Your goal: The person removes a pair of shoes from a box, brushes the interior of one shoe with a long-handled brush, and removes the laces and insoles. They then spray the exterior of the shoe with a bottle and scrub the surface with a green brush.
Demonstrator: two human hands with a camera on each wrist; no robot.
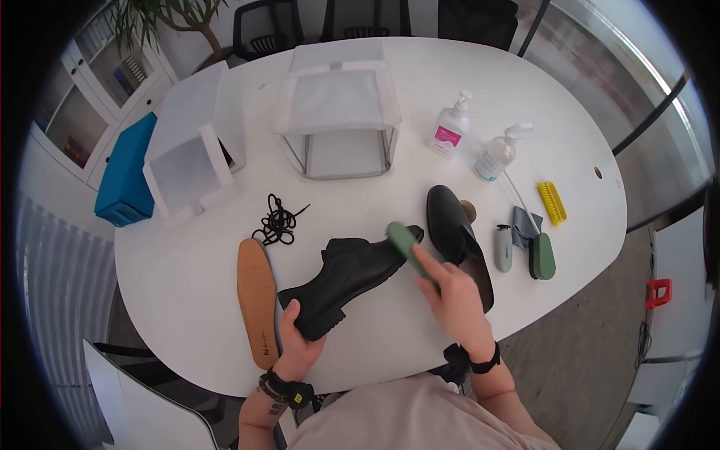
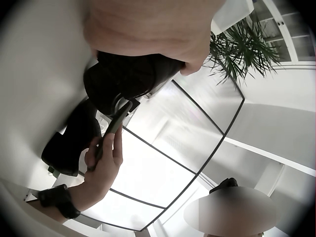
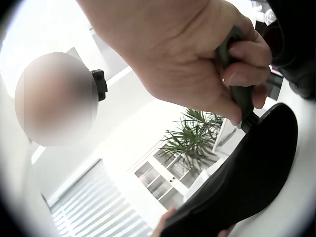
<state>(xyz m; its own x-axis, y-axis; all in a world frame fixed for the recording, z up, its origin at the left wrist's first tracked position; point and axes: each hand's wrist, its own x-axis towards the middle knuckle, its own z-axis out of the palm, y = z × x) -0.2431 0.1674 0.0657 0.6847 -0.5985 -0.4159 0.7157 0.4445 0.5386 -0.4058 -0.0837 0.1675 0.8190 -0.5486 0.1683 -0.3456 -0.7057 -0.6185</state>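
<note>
A black leather shoe (image 1: 341, 274) lies tilted on its side over the table, its sole turned toward the person. My left hand (image 1: 300, 349) grips it at the heel, thumb up on the near side. In my right hand (image 1: 459, 311) is a green-handled brush (image 1: 405, 238), the index finger stretched along its back. The right wrist view shows dark bristles (image 3: 250, 122) right at the toe of the shoe (image 3: 247, 168). Just right of this, a second black shoe (image 1: 448, 223) stands on the table, partly behind the right hand.
Left of the shoe are a tan insole (image 1: 256, 300) and a black shoelace (image 1: 277, 223). To the right lie a yellow brush (image 1: 552, 202), a grey cloth (image 1: 525, 225), a green-backed brush (image 1: 543, 257) and a small grey bottle (image 1: 503, 249). Pump bottles (image 1: 450, 127) and fabric boxes (image 1: 337, 101) stand farther back.
</note>
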